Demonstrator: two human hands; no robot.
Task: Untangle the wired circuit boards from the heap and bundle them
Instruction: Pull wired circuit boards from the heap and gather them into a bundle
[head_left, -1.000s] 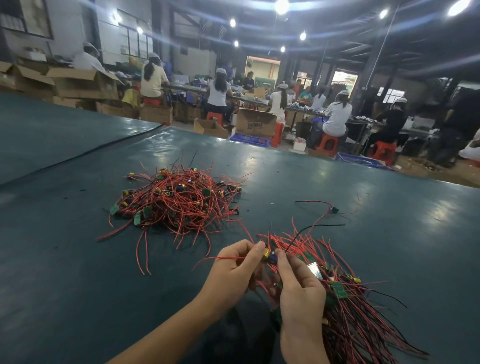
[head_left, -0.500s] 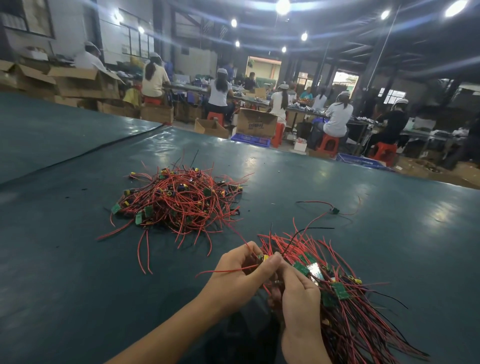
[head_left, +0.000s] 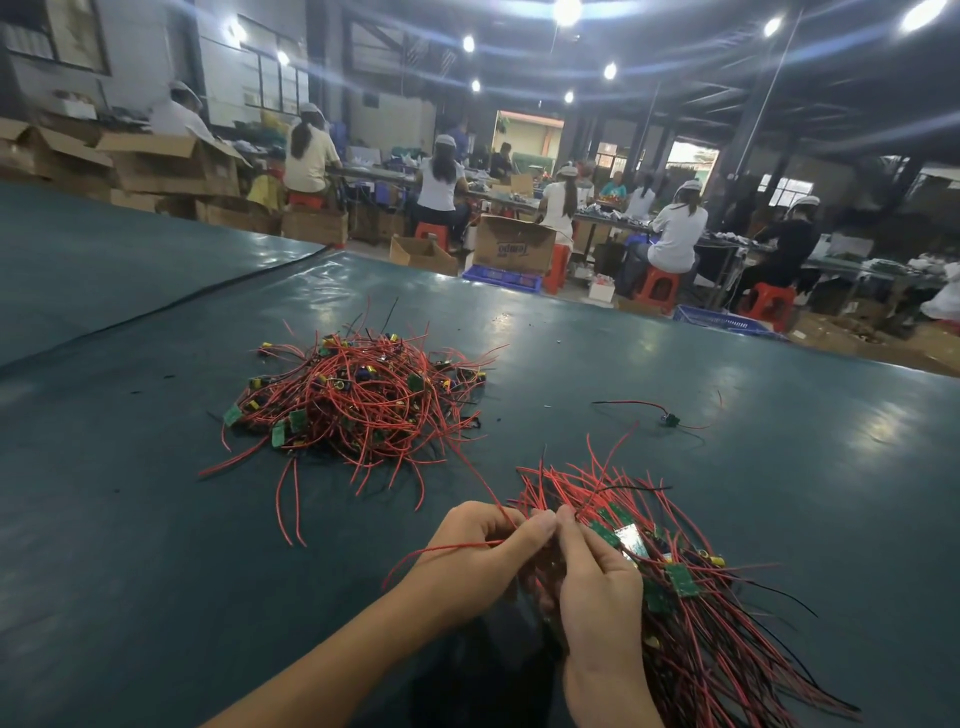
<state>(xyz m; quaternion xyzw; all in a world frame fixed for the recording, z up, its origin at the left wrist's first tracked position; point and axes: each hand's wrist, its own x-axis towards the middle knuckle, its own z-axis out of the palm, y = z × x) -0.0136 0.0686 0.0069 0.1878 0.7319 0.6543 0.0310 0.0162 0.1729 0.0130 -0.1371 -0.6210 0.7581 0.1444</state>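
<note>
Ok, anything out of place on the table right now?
One stray wired board lies alone on the table, right of the heap and beyond the bundle, in neither pile. A red wire also runs straight from the heap's edge into the left hand, which pinches it; the right hand grips the bundle.

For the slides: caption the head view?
Left hand and right hand pinch wires at the bundle; tangled heap lies beyond on table.
</note>
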